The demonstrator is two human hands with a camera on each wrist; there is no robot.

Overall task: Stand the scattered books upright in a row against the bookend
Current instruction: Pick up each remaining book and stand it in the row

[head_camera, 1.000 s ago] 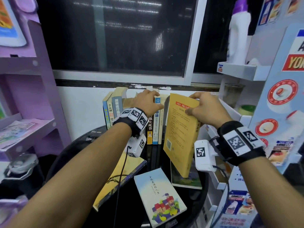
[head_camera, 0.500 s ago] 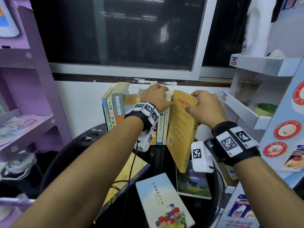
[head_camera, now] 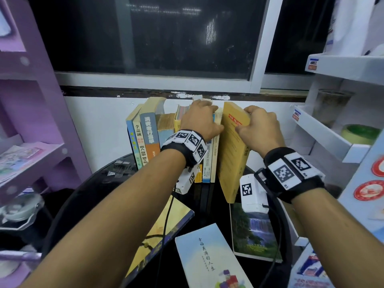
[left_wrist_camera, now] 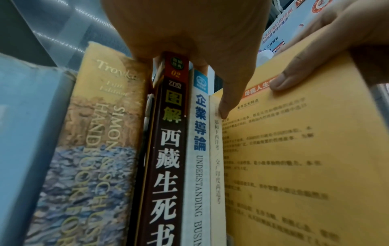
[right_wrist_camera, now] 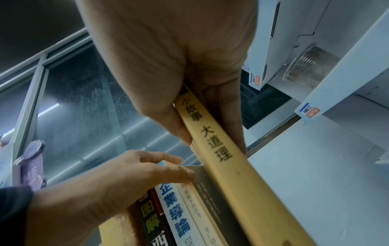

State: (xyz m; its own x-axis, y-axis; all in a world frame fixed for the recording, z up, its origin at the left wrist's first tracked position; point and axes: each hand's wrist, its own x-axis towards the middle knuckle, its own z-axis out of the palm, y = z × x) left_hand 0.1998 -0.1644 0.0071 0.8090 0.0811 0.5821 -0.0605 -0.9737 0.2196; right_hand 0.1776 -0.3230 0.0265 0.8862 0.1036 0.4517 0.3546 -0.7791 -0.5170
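Observation:
A row of upright books [head_camera: 145, 138] stands against the white wall at the back of the round black table [head_camera: 99, 183]. My left hand [head_camera: 199, 119] is draped over the tops of the right-hand books, thumb [left_wrist_camera: 227, 103] down on a white spine. My right hand [head_camera: 259, 125] grips the top of a yellow book [head_camera: 232, 154], which stands slightly tilted at the row's right end. Thumb and fingers pinch its spine [right_wrist_camera: 227, 158]. Three more books lie flat: a yellow-and-blue one [head_camera: 164, 231], a pale blue one [head_camera: 209, 258] and a waterfall cover [head_camera: 253, 233]. I see no bookend.
A purple shelf unit [head_camera: 31, 121] stands to the left. White shelves [head_camera: 332, 140] with a green tape roll [head_camera: 361, 134] crowd in on the right, close to the yellow book. A dark window [head_camera: 166, 38] sits above the row. Wrist-camera cables hang over the flat books.
The yellow book has swung more upright and closer to the row's right end. My left hand has stayed on the book tops. The head camera has come nearer.

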